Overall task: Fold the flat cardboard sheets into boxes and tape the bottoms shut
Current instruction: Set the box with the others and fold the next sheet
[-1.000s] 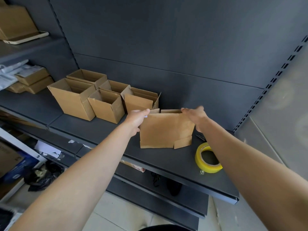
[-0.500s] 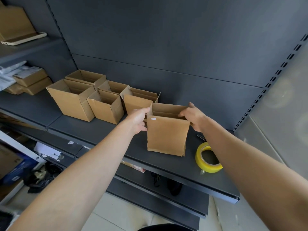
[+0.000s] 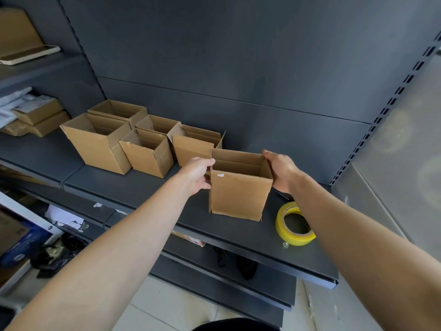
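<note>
A small brown cardboard box (image 3: 238, 194) stands upright on the dark shelf (image 3: 148, 187), its top open and squared out. My left hand (image 3: 198, 172) grips its upper left corner, and my right hand (image 3: 280, 170) holds its upper right side. A yellow tape roll (image 3: 294, 224) lies flat on the shelf just right of the box, partly behind my right forearm. The underside of the box is hidden.
Several open cardboard boxes (image 3: 148, 151) stand in a cluster on the shelf to the left. Closed parcels (image 3: 35, 118) lie at far left. The shelf's front edge (image 3: 262, 254) runs below the box, with lower shelves and floor clutter beneath.
The box has gone from a flat sheet held between both hands to an upright, opened-out shape, and it now stands a little further right on the shelf.
</note>
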### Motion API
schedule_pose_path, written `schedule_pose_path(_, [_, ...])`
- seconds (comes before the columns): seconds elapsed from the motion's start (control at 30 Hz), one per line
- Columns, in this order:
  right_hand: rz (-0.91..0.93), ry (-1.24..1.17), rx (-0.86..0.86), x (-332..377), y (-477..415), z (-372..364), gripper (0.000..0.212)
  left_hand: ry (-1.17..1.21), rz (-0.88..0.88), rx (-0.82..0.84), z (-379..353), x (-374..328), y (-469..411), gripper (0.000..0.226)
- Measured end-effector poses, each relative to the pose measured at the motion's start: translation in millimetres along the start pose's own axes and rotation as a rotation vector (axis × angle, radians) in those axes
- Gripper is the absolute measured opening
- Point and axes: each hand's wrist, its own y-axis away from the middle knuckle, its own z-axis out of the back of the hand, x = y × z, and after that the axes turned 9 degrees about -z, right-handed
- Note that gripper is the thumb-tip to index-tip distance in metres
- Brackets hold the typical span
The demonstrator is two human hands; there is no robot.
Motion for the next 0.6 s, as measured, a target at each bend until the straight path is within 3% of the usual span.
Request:
schedule_pose_path(0.27, [0.005,-0.022,0.021,-4.0,4.3,4.5,0.034,-0.108,-0.021,0.023,-4.5,7.2,0.0,0.067])
schedule_pose_path(0.43, [-0.011,0.101,-0.024,-0.7,4.6,4.8,0.036,-0.120,-0.020,-0.013,-6.1,4.6,3.1,0.036])
schedule_pose_path(0.6, [0.040,0.222,-0.158,0.8,1.2,-0.2,0.041,-0.149,-0.032,-0.096,-5.8,6.2,4.1,0.031])
